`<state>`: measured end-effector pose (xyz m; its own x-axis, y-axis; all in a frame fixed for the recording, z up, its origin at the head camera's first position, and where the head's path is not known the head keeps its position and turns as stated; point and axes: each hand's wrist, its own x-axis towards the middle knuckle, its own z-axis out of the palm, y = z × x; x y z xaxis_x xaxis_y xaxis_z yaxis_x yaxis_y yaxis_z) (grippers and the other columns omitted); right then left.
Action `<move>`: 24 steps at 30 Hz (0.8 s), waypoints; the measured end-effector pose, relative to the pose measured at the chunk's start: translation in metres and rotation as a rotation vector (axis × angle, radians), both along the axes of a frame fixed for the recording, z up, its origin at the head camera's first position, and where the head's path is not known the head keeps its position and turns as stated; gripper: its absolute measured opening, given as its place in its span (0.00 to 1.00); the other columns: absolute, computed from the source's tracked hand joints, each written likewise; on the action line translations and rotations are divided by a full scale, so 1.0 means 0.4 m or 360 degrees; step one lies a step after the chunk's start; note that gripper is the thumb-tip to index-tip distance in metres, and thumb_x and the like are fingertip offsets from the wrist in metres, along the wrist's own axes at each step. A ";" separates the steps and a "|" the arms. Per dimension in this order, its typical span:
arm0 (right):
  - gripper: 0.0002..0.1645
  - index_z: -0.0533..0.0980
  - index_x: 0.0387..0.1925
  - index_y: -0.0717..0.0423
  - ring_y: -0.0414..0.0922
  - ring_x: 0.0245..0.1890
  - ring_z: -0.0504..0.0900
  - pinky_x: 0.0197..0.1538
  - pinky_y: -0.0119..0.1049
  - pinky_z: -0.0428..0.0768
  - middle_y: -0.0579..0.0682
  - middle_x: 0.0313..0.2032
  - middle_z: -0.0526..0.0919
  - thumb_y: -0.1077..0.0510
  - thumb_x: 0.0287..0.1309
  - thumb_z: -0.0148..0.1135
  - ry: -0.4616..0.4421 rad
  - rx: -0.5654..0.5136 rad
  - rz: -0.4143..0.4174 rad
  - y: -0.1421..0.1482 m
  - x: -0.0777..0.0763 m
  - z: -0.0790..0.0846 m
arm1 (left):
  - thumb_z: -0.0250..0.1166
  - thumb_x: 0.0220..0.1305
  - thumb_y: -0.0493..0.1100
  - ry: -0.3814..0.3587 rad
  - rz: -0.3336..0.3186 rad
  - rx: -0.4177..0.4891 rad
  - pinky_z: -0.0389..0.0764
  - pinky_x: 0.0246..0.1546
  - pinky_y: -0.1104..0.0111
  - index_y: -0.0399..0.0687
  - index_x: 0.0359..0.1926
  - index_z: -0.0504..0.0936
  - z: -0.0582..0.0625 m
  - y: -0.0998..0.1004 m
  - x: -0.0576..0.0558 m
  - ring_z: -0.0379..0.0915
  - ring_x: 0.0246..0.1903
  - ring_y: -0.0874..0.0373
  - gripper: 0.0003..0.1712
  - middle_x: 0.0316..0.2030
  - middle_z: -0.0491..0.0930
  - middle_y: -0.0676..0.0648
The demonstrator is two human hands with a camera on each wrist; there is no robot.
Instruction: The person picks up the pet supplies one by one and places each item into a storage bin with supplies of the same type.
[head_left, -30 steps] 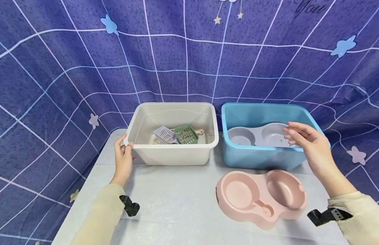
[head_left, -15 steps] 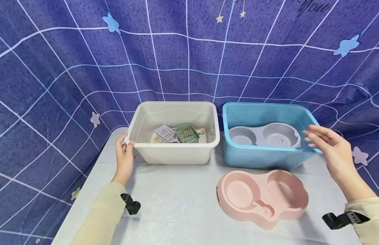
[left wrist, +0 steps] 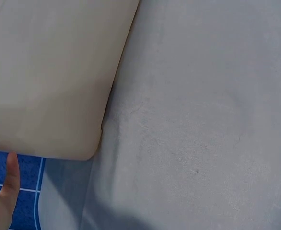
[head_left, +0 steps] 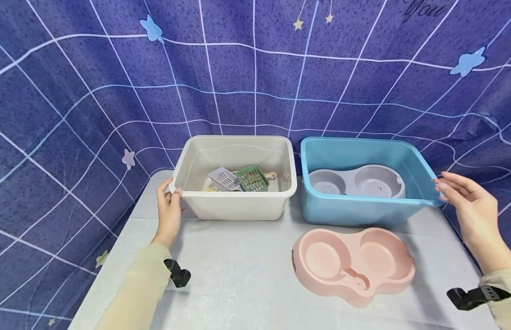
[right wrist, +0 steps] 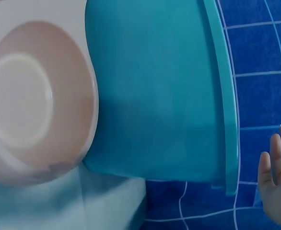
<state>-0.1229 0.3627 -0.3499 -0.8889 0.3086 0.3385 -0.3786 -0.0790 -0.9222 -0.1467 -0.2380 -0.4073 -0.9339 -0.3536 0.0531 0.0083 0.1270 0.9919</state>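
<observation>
My left hand (head_left: pixel 169 211) grips the front left corner of a white plastic bin (head_left: pixel 235 207), thumb at the rim and fingers on the outer side. Inside that bin lie a lavender slotted litter scoop (head_left: pixel 224 178) and a green one (head_left: pixel 253 178). My right hand (head_left: pixel 472 201) hovers by the front right corner of a blue bin (head_left: pixel 350 211), fingertips near the rim and nothing held. The right wrist view shows its fingers loosely extended, apart from the bin. A grey double pet bowl (head_left: pixel 349 178) sits in the blue bin, its lower part hidden by the front wall.
A pink double pet bowl (head_left: pixel 354 266) lies on the white-covered table (head_left: pixel 230 270) in front of the blue bin. Both bins stand side by side at the back. Behind them hangs a blue star-patterned curtain (head_left: pixel 239 68).
My right hand has moved right, from over the blue bin to beside its front right corner. The left hand stays at the white bin's corner. The bins and bowls keep their places.
</observation>
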 end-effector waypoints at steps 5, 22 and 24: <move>0.16 0.83 0.45 0.61 0.35 0.34 0.86 0.34 0.20 0.79 0.45 0.33 0.89 0.76 0.59 0.60 -0.0024 -0.0082 -0.0093 0.021 -0.004 -0.007 | 0.44 0.75 0.42 0.0004 0.0000 -0.0016 0.74 0.37 0.66 0.48 0.75 0.52 0.002 -0.001 0.002 0.66 0.45 0.64 0.30 0.63 0.68 0.35; 0.19 0.86 0.34 0.43 0.27 0.29 0.81 0.29 0.15 0.73 0.33 0.31 0.87 0.72 0.57 0.65 -0.0366 -0.0010 -0.0418 0.056 -0.011 -0.053 | 0.44 0.76 0.45 -0.0044 -0.0003 0.0001 0.74 0.40 0.64 0.57 0.76 0.51 -0.054 -0.031 -0.028 0.65 0.48 0.62 0.30 0.63 0.68 0.38; 0.19 0.86 0.34 0.41 0.26 0.28 0.80 0.29 0.15 0.73 0.33 0.31 0.86 0.71 0.57 0.65 -0.0385 -0.0011 -0.0394 0.061 -0.012 -0.061 | 0.44 0.77 0.46 -0.0026 0.0001 -0.0014 0.74 0.40 0.64 0.59 0.75 0.51 -0.069 -0.034 -0.035 0.65 0.48 0.62 0.30 0.62 0.69 0.39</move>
<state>-0.1276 0.3870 -0.3742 -0.8410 0.5265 0.1243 -0.1578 -0.0189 -0.9873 -0.1608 -0.2516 -0.4348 -0.9344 -0.3539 0.0411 -0.0079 0.1359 0.9907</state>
